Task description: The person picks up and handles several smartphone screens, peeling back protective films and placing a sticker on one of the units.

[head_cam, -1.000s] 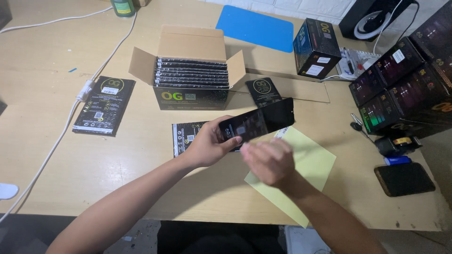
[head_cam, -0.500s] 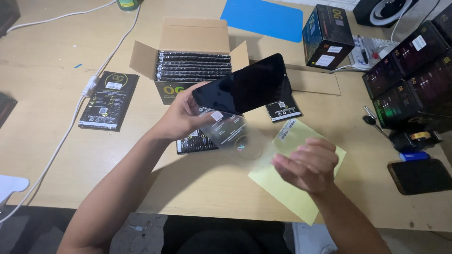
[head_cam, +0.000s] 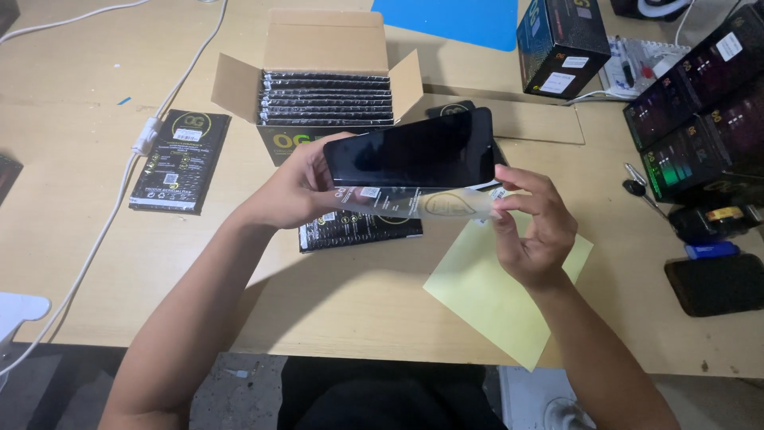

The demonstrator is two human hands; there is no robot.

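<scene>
Right hand (head_cam: 532,231) fingertips pinching clear protector film (head_cam: 430,203) at its end, left hand (head_cam: 298,187) gripping black phone (head_cam: 410,151) just above film, in front of open cardboard box (head_cam: 322,68); mid-alignment, probably needing film squared to screen.

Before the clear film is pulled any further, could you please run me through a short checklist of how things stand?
1. Left hand grips the dark phone at its end: ok.
2. Right hand pinches the clear film by its far end: ok.
3. Film lies beneath the phone, apart from its screen: ok.
4. Film free of dust or creases: cannot tell.
5. Yellow sheet lies flat on the table under the right hand: ok.
6. Open carton of black packets stands behind the phone, out of the way: ok.
</scene>
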